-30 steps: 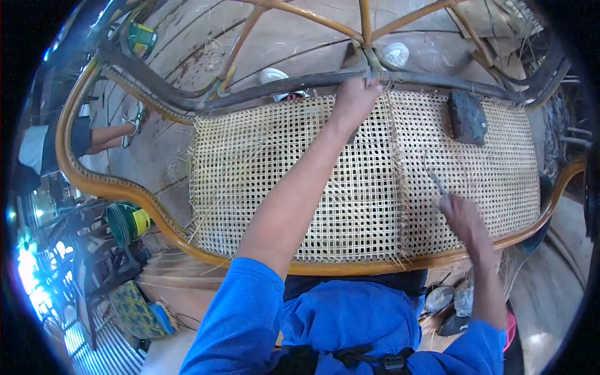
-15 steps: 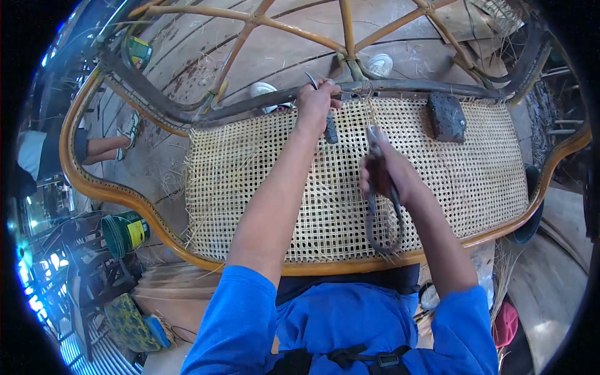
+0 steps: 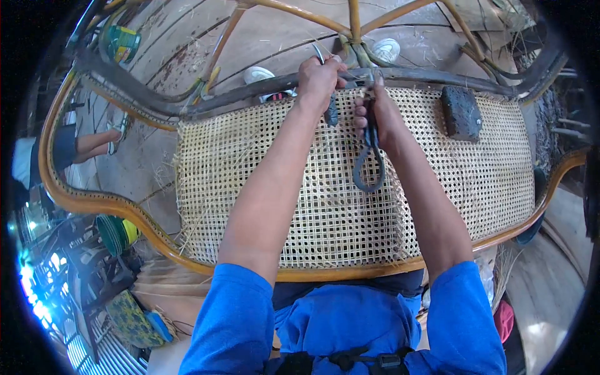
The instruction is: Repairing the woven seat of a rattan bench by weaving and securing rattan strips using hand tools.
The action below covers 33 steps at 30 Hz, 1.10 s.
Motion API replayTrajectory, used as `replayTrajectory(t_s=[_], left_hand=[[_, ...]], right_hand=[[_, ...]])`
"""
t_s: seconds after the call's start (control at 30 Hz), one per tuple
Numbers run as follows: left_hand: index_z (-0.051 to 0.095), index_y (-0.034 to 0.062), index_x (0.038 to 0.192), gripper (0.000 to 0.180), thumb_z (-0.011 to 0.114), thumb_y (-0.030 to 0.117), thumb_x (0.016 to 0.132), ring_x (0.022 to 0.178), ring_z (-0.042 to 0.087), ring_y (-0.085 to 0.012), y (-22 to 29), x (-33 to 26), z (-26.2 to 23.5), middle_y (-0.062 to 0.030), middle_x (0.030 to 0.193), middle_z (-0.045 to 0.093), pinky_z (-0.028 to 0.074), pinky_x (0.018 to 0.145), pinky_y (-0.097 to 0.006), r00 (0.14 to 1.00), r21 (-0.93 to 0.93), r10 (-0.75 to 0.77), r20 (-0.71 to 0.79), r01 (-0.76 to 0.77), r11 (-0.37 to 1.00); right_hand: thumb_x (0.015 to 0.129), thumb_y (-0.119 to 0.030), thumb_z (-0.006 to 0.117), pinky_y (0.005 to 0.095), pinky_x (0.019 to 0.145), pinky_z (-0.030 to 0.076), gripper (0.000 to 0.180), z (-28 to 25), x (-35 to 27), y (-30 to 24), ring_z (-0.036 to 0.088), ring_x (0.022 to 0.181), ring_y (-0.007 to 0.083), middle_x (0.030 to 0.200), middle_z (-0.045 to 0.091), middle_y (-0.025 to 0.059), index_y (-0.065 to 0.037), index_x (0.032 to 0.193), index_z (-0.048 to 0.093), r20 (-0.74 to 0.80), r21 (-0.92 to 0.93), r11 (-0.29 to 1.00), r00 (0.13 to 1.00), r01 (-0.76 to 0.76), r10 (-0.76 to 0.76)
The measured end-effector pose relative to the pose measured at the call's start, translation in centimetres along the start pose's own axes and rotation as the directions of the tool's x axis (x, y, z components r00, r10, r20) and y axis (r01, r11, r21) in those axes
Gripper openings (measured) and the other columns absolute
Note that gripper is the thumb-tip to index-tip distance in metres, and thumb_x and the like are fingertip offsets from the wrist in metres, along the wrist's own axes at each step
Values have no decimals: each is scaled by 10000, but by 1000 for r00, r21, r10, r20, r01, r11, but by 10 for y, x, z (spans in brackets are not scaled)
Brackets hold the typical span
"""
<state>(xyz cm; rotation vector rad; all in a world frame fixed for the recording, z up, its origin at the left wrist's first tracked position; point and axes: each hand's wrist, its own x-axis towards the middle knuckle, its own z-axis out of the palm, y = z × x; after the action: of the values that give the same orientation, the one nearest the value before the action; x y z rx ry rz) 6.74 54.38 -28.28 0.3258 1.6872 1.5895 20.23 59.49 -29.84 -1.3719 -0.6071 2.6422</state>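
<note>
Seen from above, looking down past blue sleeves [image 3: 234,325] at a woven cane panel [image 3: 325,200] stretched inside a curved wooden frame [image 3: 112,206].

Compared with half a second before: right hand [image 3: 382,115] moved up the panel, closer to the far edge, now just beside the left hand [image 3: 320,78]; before that, well apart, lower right on the weave. Left hand kept near the same spot at the dark far rail [image 3: 250,94].

Left hand closed in a fist around a thin metal tool [image 3: 329,109], its tip poking out above the knuckles, its dark end hanging below onto the cane. Right hand curled shut around a pair of dark scissors [image 3: 370,156], loop handles dangling down over the weave, blades hidden at the rail between the fingers.

On the panel, toward the right, a dark rectangular block [image 3: 461,112] lying flat, well apart from both hands.

Beyond the rail, pale wooden spokes [image 3: 353,25] fanning out over a dusty floor, with two white shoes [image 3: 386,49] beneath. At the left, another person's arm [image 3: 94,142] on the ground, a green and yellow reel [image 3: 115,232], loose straw, and a patterned cushion [image 3: 132,319] lower down.
</note>
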Motion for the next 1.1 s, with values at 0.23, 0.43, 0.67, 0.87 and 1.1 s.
replayTrajectory(t_s=[0.23,0.43,0.67,0.87,1.1], left_hand=[[554,2,680,254,473,204,811,490,534,-154,16,-99,-76,-77,615,582,410,479,-305,992,433,-101,81,57,900],[504,28,640,296,496,261,823,479,458,-124,21,-264,-175,-29,536,498,380,484,-305,932,640,-331,-149,346,686],[618,10,900,262,560,261,851,557,505,-83,10,-384,-189,-7,640,568,413,509,-244,880,438,-395,-265,475,764],[606,14,995,265,537,245,886,585,520,-77,13,-393,-110,-24,771,615,433,545,-225,920,426,-364,148,273,862],[619,26,940,242,539,243,872,675,576,-147,1,-416,-136,-62,752,630,462,652,-289,941,618,-267,209,84,782]], right_hand=[[912,-470,364,285,552,403,525,-24,-195,34,489,522,140,559,507,37,-12,739,551,-62,-856,515,998,-53,0],[862,-540,424,366,666,414,574,-215,-345,143,545,697,235,694,562,111,16,854,567,-232,-926,328,968,-189,-97],[864,-220,489,456,731,442,285,-217,-397,206,583,842,371,911,594,241,13,998,583,-227,-935,-185,912,-302,-342],[839,-198,570,310,783,444,268,-46,-298,156,586,859,210,931,633,141,18,997,590,237,-910,303,955,283,-180],[873,-185,552,242,466,430,185,-4,-222,141,512,506,106,610,543,36,-12,810,579,128,-525,786,944,326,-305]])
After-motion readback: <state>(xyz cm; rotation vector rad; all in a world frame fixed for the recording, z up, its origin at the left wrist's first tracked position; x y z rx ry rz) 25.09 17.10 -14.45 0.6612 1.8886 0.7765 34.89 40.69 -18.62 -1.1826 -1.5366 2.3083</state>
